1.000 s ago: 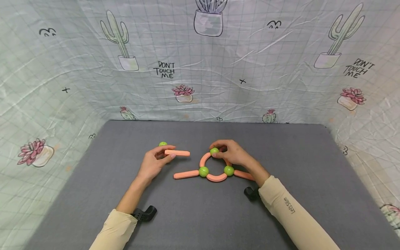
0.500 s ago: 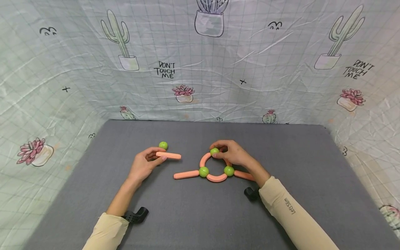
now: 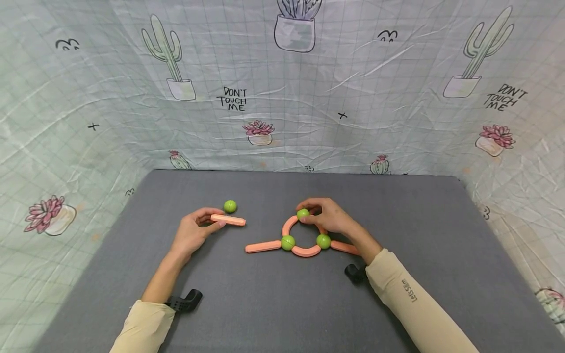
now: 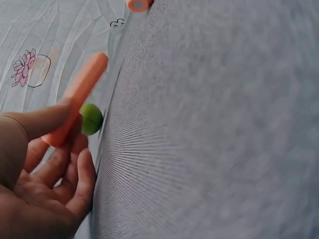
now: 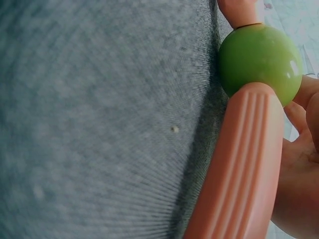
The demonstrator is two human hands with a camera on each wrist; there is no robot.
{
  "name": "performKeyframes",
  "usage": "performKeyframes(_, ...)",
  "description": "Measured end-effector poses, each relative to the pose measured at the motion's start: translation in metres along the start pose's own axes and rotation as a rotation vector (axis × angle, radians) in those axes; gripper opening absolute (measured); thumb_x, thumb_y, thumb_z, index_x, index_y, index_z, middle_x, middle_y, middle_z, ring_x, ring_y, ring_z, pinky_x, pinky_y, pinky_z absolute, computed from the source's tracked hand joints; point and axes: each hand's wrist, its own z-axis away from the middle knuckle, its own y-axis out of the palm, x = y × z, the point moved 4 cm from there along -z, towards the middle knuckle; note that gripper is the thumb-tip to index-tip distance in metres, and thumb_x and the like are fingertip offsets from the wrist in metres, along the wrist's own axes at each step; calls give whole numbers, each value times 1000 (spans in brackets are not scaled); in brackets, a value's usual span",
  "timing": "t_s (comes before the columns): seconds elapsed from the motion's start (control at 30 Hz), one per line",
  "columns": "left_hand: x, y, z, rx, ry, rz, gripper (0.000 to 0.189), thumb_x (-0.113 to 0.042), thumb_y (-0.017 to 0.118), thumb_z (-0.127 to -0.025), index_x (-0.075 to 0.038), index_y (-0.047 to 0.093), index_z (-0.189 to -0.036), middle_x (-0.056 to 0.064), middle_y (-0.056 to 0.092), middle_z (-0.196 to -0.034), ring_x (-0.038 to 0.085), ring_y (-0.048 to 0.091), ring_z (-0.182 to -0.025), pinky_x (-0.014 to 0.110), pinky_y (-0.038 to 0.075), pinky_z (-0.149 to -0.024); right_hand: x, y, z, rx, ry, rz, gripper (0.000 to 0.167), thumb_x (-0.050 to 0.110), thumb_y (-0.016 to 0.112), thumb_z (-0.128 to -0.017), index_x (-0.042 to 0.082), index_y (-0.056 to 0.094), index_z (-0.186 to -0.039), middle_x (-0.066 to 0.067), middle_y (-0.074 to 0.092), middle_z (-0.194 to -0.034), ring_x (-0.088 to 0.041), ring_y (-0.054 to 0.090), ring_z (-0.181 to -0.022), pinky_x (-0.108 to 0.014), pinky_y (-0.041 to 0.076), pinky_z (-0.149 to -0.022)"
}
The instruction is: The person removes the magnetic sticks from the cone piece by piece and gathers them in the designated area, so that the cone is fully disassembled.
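Head view: the left hand (image 3: 191,234) pinches a straight orange rod (image 3: 227,220) beside a loose green ball (image 3: 230,206). The right fingers (image 3: 312,202) pinch the top ball (image 3: 302,214) of a ring (image 3: 290,225): three balls (image 3: 288,242), three curves (image 3: 306,252), two outstretched rods (image 3: 263,246); grey surface (image 3: 265,304) spreads wide nearer. Left wrist: the rod slants, blunt-ended. Right wrist: a ribbed orange piece (image 5: 244,169) meets glossy green.

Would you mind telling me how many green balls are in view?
4: a loose ball beside the left grip; in the peach ring, a far ball held by the right grip, a left ball and a right ball. Others may be hidden.
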Motion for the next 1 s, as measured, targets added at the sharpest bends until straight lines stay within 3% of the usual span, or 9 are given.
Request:
performKeyframes(0.23,1,-5,-1,52,-2,-179,32,-20,78,-96,-11,74,-126,14,72,-127,16,67,-106,22,51,-83,-1,1,-3,21,-20,2,33,21,74,-99,18,72,-131,-7,71,-132,-23,65,-110,-41,53,-96)
performKeyframes(0.37,-1,-6,-3,77,5,-211,31,-15,77,-96,-9,74,-126,17,72,-129,26,66,-109,26,52,-83,-1,2,-4,36,-28,-14,34,21,74,-99,17,72,-132,-8,71,-132,-22,66,-109,-40,53,-96)
performKeyframes(0.7,2,-4,-7,97,10,-224,32,-13,78,-94,-10,75,-126,17,71,-127,26,62,-104,33,50,-81,0,0,-2,43,-20,-14,34,18,73,-99,14,71,-133,-10,70,-133,-25,66,-112,-42,53,-98)
performKeyframes(1.0,3,-5,-6,107,22,-195,28,-14,78,-94,-12,77,-122,17,70,-125,20,56,-87,25,47,-71,0,0,-1,34,-22,-14,33,18,74,-99,13,71,-132,-12,70,-133,-27,66,-113,-45,52,-100)
